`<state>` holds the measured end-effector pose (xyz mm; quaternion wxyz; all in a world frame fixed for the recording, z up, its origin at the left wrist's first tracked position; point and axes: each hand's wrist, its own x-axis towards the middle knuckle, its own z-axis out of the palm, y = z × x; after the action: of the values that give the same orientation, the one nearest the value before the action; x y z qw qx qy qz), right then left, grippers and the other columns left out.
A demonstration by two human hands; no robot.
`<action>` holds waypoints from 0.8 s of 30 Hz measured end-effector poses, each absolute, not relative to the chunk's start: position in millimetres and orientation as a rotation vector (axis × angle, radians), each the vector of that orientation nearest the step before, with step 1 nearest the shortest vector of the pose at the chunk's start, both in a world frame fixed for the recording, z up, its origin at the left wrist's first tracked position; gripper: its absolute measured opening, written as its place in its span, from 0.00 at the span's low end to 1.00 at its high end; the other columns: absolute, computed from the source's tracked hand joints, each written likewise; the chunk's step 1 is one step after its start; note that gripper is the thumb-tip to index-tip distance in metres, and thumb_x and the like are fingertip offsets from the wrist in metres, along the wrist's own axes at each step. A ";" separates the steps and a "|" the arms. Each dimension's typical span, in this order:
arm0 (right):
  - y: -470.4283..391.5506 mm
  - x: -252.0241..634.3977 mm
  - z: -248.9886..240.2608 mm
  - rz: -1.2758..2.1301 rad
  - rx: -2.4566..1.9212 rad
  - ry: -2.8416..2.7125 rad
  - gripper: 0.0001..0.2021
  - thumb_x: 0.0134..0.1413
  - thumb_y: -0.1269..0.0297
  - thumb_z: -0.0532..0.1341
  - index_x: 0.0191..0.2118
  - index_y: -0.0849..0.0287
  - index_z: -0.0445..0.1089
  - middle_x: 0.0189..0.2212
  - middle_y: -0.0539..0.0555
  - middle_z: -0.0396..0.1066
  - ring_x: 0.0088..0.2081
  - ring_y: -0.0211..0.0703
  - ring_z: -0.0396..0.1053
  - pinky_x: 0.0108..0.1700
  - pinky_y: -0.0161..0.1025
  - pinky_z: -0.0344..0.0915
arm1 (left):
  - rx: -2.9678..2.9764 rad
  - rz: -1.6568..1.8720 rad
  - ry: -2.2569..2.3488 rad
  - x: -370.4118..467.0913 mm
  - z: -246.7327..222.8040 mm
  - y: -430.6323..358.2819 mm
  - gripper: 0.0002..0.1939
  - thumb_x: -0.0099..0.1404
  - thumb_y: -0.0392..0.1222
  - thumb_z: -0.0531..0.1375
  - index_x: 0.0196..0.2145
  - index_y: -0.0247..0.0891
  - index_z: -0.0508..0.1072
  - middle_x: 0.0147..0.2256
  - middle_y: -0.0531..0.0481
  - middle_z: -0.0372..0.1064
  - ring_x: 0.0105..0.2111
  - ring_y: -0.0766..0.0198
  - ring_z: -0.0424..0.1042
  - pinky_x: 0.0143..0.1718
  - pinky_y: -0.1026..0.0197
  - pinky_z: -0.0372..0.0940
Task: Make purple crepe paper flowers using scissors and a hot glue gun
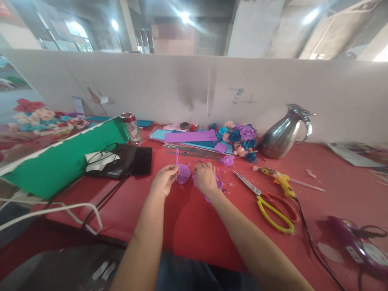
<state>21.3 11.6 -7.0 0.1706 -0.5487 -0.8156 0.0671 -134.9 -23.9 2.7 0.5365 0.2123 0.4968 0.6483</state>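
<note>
My left hand [165, 180] is closed in a pinch on a thin stem with a narrow purple paper strip [177, 157] rising from it. Beside those fingertips lies a rounded purple paper petal [184, 174]. To the right, my right hand [206, 178] reaches down with bent fingers over more purple paper petals [218, 182]. Its fingertips are hidden behind the hand, so what they pinch cannot be made out. A small purple paper flower [227, 160] lies just beyond it.
Scissors [257, 194] and a yellow glue gun [281, 182] with a cord lie to the right. Behind are purple paper sheets [190, 136], paper flowers [238, 135] and a metal jug [280, 131]. On the left are a phone [141, 161], a glass jar [131, 129] and a green box [69, 155].
</note>
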 end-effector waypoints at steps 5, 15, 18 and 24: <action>8.2 25.2 -3.2 0.185 -1.526 -2.387 0.11 0.59 0.71 0.51 0.40 0.57 0.71 0.42 0.58 0.72 0.46 0.51 0.59 0.43 0.44 0.51 | 0.524 1.597 1.195 -133.2 0.8 -22.4 0.09 0.42 0.32 0.69 0.22 0.33 0.72 0.21 0.52 0.70 0.24 0.71 0.69 0.33 0.66 0.65; 7.8 28.8 -6.9 0.224 -1.505 -2.362 0.12 0.56 0.72 0.53 0.37 0.57 0.73 0.39 0.56 0.73 0.45 0.49 0.61 0.43 0.43 0.51 | 0.479 1.686 1.317 -130.5 7.5 -26.3 0.13 0.37 0.35 0.71 0.23 0.34 0.74 0.20 0.54 0.71 0.22 0.71 0.68 0.29 0.68 0.63; 3.3 31.0 0.3 0.252 -1.480 -2.354 0.12 0.55 0.69 0.55 0.40 0.53 0.73 0.41 0.54 0.73 0.47 0.49 0.60 0.44 0.43 0.52 | 0.454 1.719 1.333 -132.0 7.4 -26.2 0.12 0.37 0.35 0.71 0.23 0.34 0.73 0.20 0.54 0.71 0.22 0.71 0.69 0.29 0.67 0.64; -14.3 32.6 13.4 0.164 -1.296 -2.586 0.14 0.59 0.57 0.54 0.38 0.52 0.76 0.38 0.58 0.71 0.46 0.52 0.59 0.45 0.46 0.52 | 0.443 1.771 1.347 -134.6 5.4 -26.6 0.13 0.38 0.36 0.70 0.24 0.34 0.73 0.21 0.54 0.71 0.22 0.71 0.68 0.29 0.67 0.63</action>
<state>32.6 -14.3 13.4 0.1218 -0.4439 -0.8860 0.0560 -134.6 -26.6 5.4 0.4228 0.1771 0.5379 0.7075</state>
